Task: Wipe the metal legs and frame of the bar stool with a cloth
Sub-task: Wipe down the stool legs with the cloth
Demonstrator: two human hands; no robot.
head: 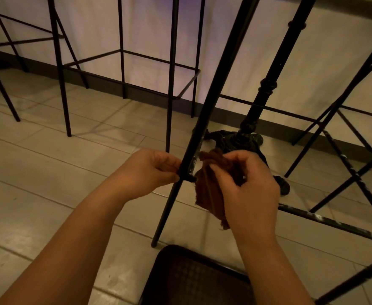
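Note:
A black metal bar stool leg (211, 102) slants down from the top centre to a foot on the floor near the bottom centre. My left hand (150, 172) grips this leg at the joint where a footrest crossbar (334, 223) meets it. My right hand (246, 190) holds a bunched brown cloth (209, 194) just right of the leg, close to a scuffed, pale patch on the metal. The cloth hangs down below my fingers. The crossbar runs off to the right and shows white flecks.
An ornate black table pedestal (260, 102) with a clawed base stands just behind the leg. Other black stool frames (172, 73) stand at the left and right against a pale wall. A dark woven stool seat (194, 280) lies at the bottom centre. The floor is beige tile.

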